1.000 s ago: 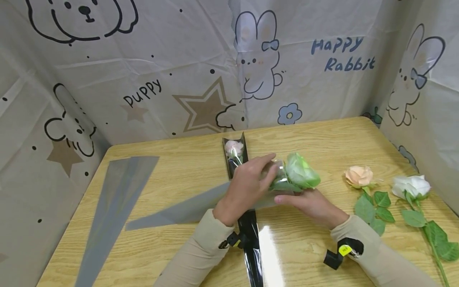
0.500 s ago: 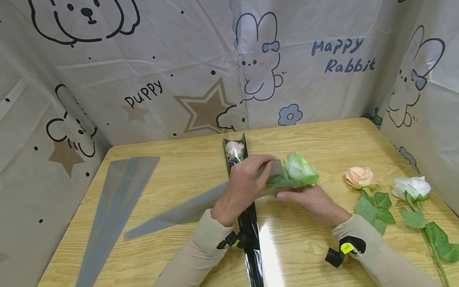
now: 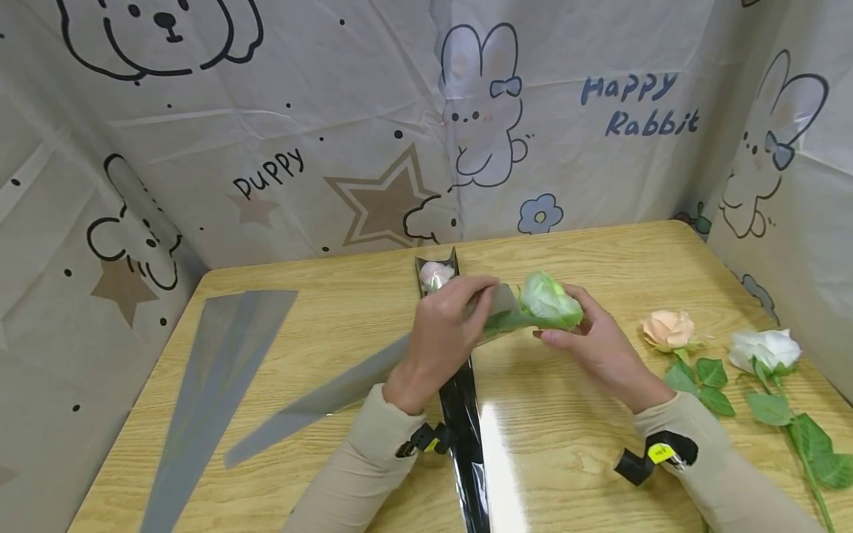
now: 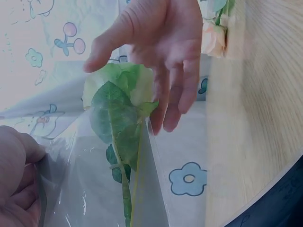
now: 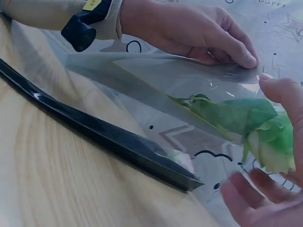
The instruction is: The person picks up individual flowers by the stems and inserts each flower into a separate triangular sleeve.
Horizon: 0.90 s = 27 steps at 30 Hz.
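A pale green-white rose (image 3: 548, 300) with its green leaves (image 4: 113, 106) lies in a clear and grey flower sleeve (image 3: 333, 381), its bloom standing out of the wide end. My left hand (image 3: 443, 337) pinches the sleeve's upper edge between thumb and fingers and holds it off the table. At the bloom's right side is my right hand (image 3: 600, 348), thumb and fingers spread around the bloom; in the right wrist view a gap shows below it. Under the sleeve lies a narrow black flower box (image 3: 466, 422) with a pale pink rose (image 3: 436, 275) at its far end.
Several grey flower sleeves (image 3: 220, 385) lie flat at the left of the wooden table (image 3: 566, 459). A peach rose (image 3: 668, 329) and a white rose (image 3: 766, 349), both with leaves, lie on the right. A printed cloth (image 3: 373, 89) stands behind the table.
My right hand has moved from beneath the rose to its right side, fingers spreading. The rose and the sleeve's wide end have risen slightly, while the narrow end has swung down toward the front.
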Available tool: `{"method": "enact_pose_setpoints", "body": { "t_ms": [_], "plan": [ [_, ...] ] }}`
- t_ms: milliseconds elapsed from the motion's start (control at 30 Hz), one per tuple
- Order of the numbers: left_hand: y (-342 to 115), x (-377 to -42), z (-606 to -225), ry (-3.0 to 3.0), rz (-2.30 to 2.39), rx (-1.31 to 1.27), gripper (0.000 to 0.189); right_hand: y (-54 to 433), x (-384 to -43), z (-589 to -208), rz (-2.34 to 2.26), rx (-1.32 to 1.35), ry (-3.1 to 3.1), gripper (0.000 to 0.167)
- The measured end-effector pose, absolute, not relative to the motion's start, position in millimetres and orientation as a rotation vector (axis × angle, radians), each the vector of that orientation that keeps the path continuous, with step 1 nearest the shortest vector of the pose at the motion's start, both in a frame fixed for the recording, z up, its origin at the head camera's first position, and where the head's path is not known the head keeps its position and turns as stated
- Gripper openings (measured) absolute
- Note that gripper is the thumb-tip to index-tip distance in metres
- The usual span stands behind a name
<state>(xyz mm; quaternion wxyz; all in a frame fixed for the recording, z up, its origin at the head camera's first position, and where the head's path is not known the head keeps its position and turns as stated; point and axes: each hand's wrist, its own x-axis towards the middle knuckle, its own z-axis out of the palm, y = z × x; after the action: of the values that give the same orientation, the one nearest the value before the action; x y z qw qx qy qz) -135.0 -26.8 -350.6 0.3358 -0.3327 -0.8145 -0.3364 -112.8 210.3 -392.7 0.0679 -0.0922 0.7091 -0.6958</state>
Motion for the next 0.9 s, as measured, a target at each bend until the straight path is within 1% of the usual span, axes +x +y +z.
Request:
{"method": "enact_pose_setpoints", "body": {
  "t_ms": [67, 133, 300, 467, 600, 900],
  "plan": [
    [-27.5, -135.1, -350.1, -2.121, -0.879, -0.859, 0.015, 211.4, -110.9, -388.2, -2.083, -0.242, 2.277, 0.067],
    [-28.0, -135.4, -349.5, -2.117, -0.878, -0.85, 0.015, 211.1, -108.8, -385.2, -2.107, -0.239, 2.425, 0.065],
    [-29.9, -136.4, -348.5, -2.111, -0.869, -0.843, 0.015, 206.5, -104.5, -379.9, -2.392, -0.398, 2.473, 0.053],
    [-31.3, -136.3, -348.4, -2.114, -0.863, -0.837, 0.016, 201.4, -102.1, -376.9, -2.369, -0.435, 2.511, 0.048],
    [-31.1, -136.4, -349.2, -2.122, -0.878, -0.837, 0.016, 198.8, -101.0, -378.5, -2.335, -0.473, 2.529, 0.048],
    [-27.2, -135.4, -351.6, -2.129, -0.858, -0.866, 0.014, 201.7, -98.7, -377.5, -2.479, -0.654, 2.4, 0.048]
  ]
}}
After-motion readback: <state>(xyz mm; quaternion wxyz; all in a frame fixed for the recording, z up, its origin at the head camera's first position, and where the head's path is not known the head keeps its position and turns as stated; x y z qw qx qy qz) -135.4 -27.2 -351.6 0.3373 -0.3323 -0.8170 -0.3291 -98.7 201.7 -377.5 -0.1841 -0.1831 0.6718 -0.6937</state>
